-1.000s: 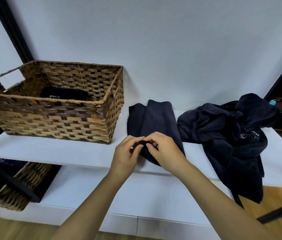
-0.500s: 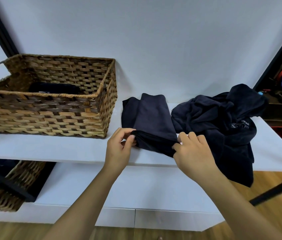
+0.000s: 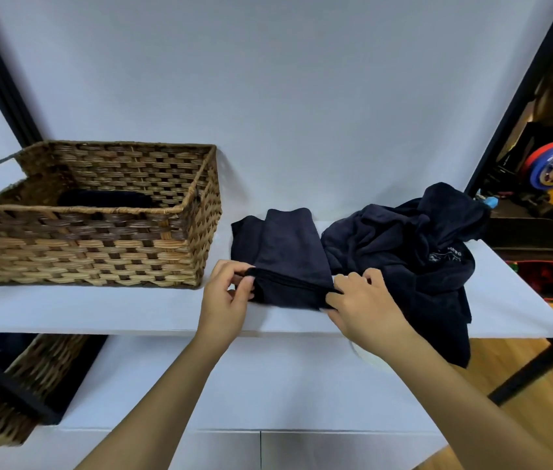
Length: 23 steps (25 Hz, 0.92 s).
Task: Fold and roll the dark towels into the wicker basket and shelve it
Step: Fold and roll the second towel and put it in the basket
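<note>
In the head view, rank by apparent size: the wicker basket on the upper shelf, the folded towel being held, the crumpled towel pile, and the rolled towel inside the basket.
1. wicker basket
2. crumpled towel pile
3. folded towel
4. rolled towel, though the basket's front wall hides part of it, so its full size is unsure.

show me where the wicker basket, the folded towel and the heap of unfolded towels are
wicker basket (image 3: 92, 252), head view, front woven wall.
folded towel (image 3: 285, 249), head view, flat top layer.
heap of towels (image 3: 403, 239), head view, crumpled middle.

You've got a navy folded terry towel (image 3: 285, 252) in front of you, a tan-and-brown checker-woven rectangular wicker basket (image 3: 98, 245), and a plain white flat shelf board (image 3: 98, 310).
</note>
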### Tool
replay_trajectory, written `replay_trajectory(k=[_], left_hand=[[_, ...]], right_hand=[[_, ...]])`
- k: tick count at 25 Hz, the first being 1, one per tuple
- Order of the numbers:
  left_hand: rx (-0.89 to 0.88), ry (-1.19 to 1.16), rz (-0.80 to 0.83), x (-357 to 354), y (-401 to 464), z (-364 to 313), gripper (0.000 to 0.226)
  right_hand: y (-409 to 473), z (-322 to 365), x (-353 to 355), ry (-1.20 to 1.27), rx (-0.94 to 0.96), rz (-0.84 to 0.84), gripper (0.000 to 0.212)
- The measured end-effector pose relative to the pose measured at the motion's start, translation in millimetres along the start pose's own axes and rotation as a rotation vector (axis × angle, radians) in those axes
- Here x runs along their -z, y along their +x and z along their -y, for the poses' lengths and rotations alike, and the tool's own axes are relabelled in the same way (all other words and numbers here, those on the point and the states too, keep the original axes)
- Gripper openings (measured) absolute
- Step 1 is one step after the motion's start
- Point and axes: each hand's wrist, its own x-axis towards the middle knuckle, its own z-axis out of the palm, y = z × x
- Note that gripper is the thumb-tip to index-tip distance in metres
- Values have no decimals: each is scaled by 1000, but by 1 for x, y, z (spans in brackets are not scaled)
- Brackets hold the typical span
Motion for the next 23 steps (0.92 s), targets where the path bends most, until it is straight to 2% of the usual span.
replay_trajectory(k=[2,5,8,11,14,16,19,23], left_hand=[[-40,44,-18,7,5,-13,20],[-163,91,-36,23,17,-40,15],[-248,139,-48,36,32,-63,14],[-135,105,-77,49,48,-96,9],[-84,70,-76,67,66,-134,12],[-65,64,-108,78,76,-151,11],[-103,97,-167,94,81,-173,17],[-143,88,-195,109,69,-196,20]], right_hand=[[0,-3,0,-25,38,-51,31],[9,-17,19,2,-94,-70,37],[30,-27,56,232,-229,-29,33],[53,-38,95,572,-248,-83,26],[72,-48,138,696,-211,-209,16],[83,-50,163,667,-215,-209,21],[99,-48,194,458,-157,-214,27],[105,-44,235,553,-231,-225,31]])
